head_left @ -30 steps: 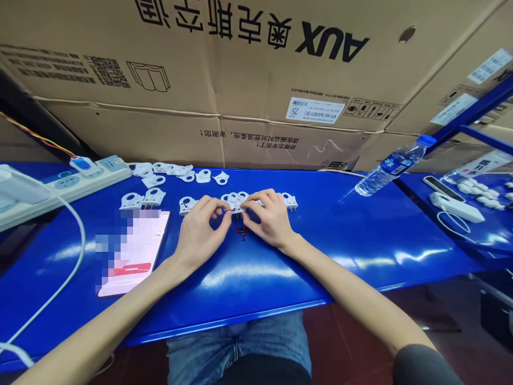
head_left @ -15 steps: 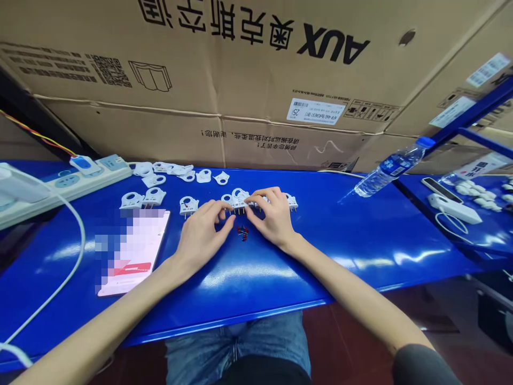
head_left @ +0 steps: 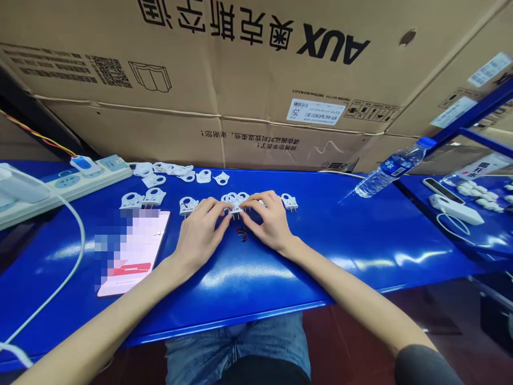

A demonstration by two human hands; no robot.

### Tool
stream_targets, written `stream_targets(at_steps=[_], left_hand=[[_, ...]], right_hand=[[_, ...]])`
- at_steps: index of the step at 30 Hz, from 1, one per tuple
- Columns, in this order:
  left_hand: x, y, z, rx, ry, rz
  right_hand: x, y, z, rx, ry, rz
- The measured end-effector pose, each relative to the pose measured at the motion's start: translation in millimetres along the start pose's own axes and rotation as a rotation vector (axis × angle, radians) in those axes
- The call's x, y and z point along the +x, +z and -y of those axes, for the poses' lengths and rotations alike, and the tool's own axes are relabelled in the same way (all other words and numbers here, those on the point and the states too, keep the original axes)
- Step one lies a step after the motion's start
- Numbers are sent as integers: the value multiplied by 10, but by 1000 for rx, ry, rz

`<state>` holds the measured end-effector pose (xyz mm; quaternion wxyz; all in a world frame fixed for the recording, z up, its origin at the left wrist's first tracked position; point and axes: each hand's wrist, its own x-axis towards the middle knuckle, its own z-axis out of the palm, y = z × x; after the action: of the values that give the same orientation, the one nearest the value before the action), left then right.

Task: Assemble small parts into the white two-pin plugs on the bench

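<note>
My left hand (head_left: 200,231) and my right hand (head_left: 269,220) meet over a small white plastic part with metal pins (head_left: 234,206) on the blue table (head_left: 360,235). Fingertips of both hands pinch that part from either side. A few tiny dark red pieces (head_left: 241,232) lie on the table just below it, between my hands. More white pinned parts stand in a row beside my hands, one to the left (head_left: 187,205) and one to the right (head_left: 289,201).
Several more white parts (head_left: 176,172) lie at the back left, near a power strip (head_left: 68,181) with a white cable. A phone (head_left: 134,251) lies left of my left hand. A water bottle (head_left: 390,166) lies at the right. Big cardboard boxes (head_left: 248,80) wall the back.
My left fingers, half a second ago curled a little apart from the part, have come back onto it. My right hand has shifted slightly toward me.
</note>
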<state>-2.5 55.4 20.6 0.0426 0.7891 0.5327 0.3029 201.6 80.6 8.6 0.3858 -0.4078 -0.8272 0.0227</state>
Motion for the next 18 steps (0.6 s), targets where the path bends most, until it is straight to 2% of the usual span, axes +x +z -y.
stream_targets(at_steps=[6, 10, 18], left_hand=[[69, -123, 103, 209, -99, -14], [97, -211, 161, 380, -151, 43], [70, -182, 211, 448, -142, 124]], right_hand=[[12, 3, -29, -27, 40, 33], [12, 17, -37, -33, 75, 54], [-1, 37, -33, -49, 76, 78]])
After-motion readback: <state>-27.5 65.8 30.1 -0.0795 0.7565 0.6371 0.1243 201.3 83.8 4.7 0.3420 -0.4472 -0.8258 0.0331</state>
